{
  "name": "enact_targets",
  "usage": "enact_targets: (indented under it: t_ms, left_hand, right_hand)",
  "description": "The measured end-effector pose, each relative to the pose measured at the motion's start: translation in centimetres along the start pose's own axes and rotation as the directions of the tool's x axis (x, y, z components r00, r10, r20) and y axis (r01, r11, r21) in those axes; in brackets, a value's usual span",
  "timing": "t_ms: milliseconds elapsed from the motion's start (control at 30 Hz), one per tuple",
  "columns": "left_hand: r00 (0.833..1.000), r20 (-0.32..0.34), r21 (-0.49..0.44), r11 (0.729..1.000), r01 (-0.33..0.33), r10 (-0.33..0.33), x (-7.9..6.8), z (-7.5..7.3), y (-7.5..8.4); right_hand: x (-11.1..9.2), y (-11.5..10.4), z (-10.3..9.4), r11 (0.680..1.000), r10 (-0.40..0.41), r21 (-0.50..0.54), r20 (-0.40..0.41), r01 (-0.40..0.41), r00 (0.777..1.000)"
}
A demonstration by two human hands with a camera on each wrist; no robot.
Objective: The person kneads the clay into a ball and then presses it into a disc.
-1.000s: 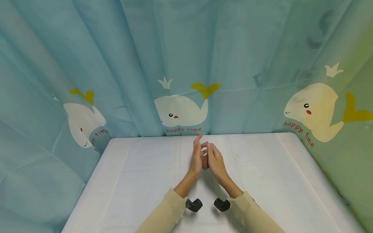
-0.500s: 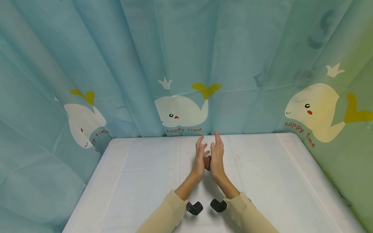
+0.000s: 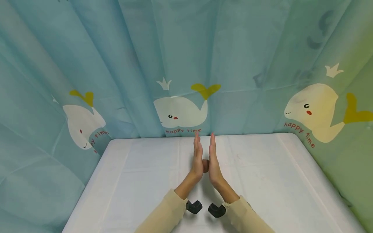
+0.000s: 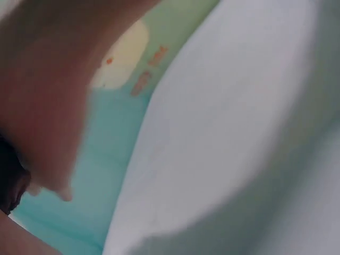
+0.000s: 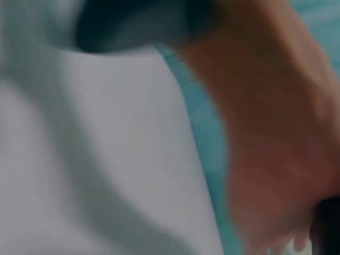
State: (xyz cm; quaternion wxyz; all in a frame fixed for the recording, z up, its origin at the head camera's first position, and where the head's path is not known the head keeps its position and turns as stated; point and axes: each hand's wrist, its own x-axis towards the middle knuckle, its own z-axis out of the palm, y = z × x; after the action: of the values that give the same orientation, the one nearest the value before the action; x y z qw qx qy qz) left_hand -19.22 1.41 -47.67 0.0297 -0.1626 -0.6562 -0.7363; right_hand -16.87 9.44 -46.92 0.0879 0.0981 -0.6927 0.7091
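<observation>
In the head view both hands stand with straight fingers pointing at the curtain, palms facing, above the table's middle. Between the palms sits a brown lump (image 3: 205,165), rounded and like modelling clay. My left hand (image 3: 197,161) presses it from the left, my right hand (image 3: 214,164) from the right. Much of the lump is hidden behind the palms. In the left wrist view it is a dark mass (image 4: 9,175) beside the blurred right hand (image 4: 48,106). The right wrist view shows its dark edge (image 5: 326,226) by the blurred left hand (image 5: 276,149).
A white-covered table (image 3: 140,181) lies under the hands. Behind and beside it hangs a blue-green curtain (image 3: 244,106) with whale prints. A black wrist camera (image 3: 194,207) sits on the left cuff, another black camera (image 3: 217,210) on the right.
The right fingers, bent over at first, have straightened. The right hand has shifted back and forth against the left. The brown lump looks rounder and sits slightly nearer me.
</observation>
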Motion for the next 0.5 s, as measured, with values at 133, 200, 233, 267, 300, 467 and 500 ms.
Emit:
enact_targets:
  t_ms: [133,200,233,267,300,467,500]
  left_hand:
    - [0.995,0.091,-0.060,0.997,0.041,-0.035,-1.3,0.8,0.1]
    - [0.992,0.109,-0.093,0.993,0.067,-0.056,-1.8,1.1,0.4]
    - [0.991,0.112,-0.112,0.990,0.085,-0.072,-1.9,1.1,0.6]
    - [0.990,0.109,-0.137,0.985,0.108,-0.093,-2.0,1.2,0.8]
    - [0.989,0.099,-0.152,0.980,0.127,-0.113,-2.1,1.2,1.0]
    - [0.991,0.006,-0.219,0.967,0.131,-0.133,-1.5,0.8,1.5]
    - [0.993,-0.016,-0.202,0.973,0.115,-0.120,-1.3,0.6,1.3]
  right_hand:
    - [0.6,0.0,-0.5,0.999,0.046,0.007,-0.055,-0.046,0.997]
    - [0.9,0.2,-0.7,0.999,0.053,0.003,-0.071,-0.052,0.996]
    - [1.0,0.3,-0.8,0.999,0.049,-0.006,-0.074,-0.049,0.996]
    - [1.0,0.3,-0.8,0.999,0.046,-0.010,-0.073,-0.047,0.996]
    - [1.0,0.4,-0.8,0.999,0.043,-0.019,-0.074,-0.044,0.996]
    - [0.1,0.4,-0.1,0.999,0.018,-0.033,-0.041,-0.019,0.999]
    - [-0.2,0.3,0.1,1.000,0.017,-0.024,-0.029,-0.018,0.999]
